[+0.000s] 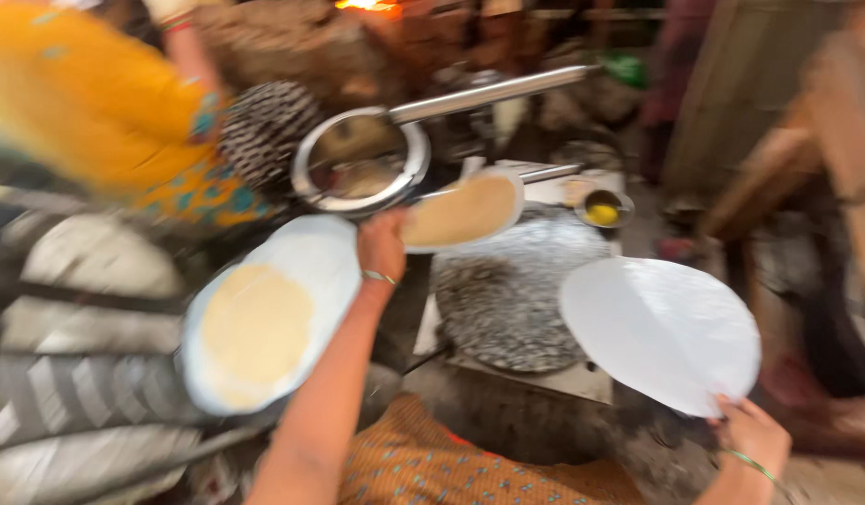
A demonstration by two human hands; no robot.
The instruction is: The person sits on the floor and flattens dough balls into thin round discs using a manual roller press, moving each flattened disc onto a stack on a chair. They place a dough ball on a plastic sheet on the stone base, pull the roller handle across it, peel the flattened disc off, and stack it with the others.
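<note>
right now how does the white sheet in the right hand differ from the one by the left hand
The right hand pinches a bare white sheet by its lower edge. The left sheet, beside the left hand, carries a flat yellowish dough round and looks more oval. Both are thin, white and rounded.

The left arm stretches forward and up from the lower middle, bare, a thin bangle at the wrist; the left hand [382,245] is closed in a grip. The right hand [752,435] sits low at the right, fingers pinched, bangle on wrist.
</note>
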